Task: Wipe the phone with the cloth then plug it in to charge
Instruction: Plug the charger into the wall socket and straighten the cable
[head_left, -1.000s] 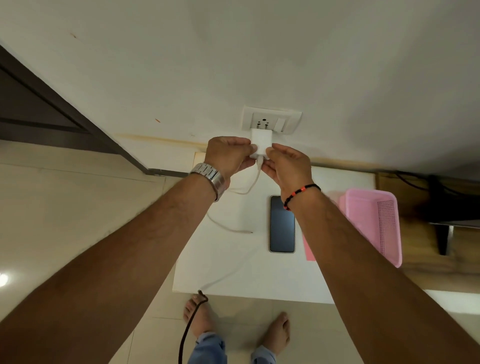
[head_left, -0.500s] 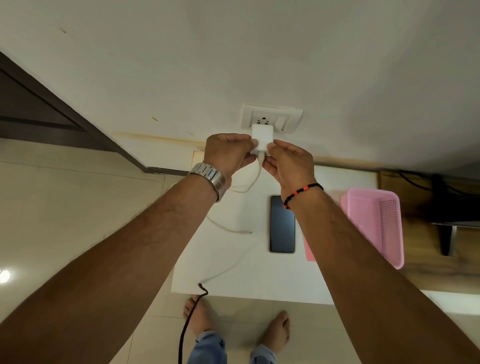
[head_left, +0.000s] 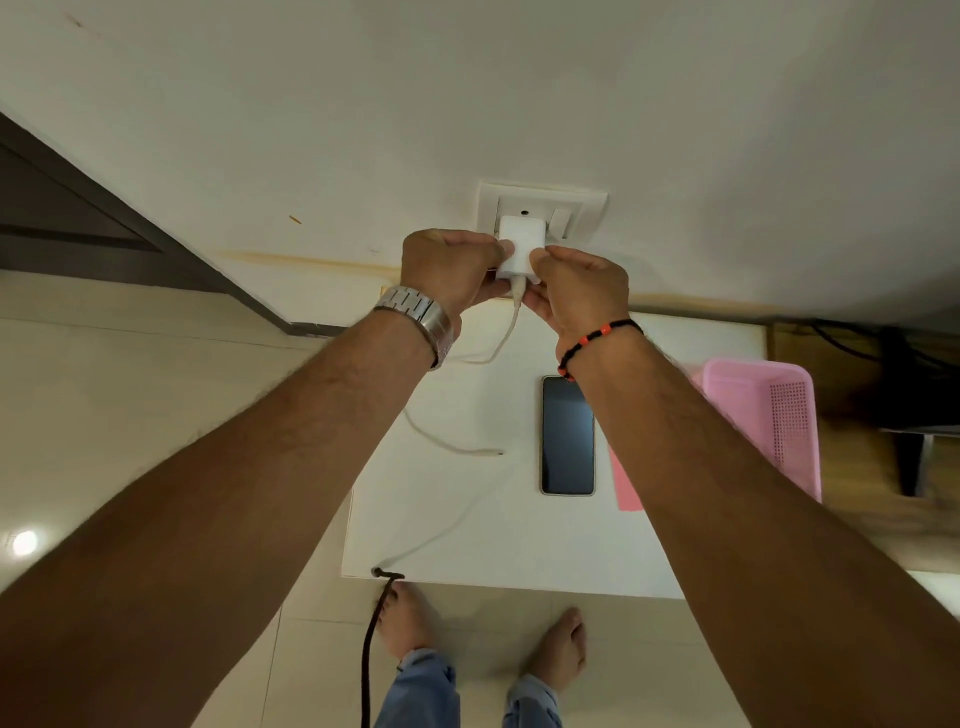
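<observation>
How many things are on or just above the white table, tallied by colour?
White: 2, the charger held by both hands at the wall socket, and its cable
Black: 1, the phone
Pink: 2, the basket and the cloth
Total: 5

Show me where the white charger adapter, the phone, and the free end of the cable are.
charger adapter (head_left: 521, 244): head view, on its white front face, between both hands.
phone (head_left: 568, 435): head view, middle of its dark screen.
free end of the cable (head_left: 493, 453): head view, on the connector tip lying on the table.
</observation>
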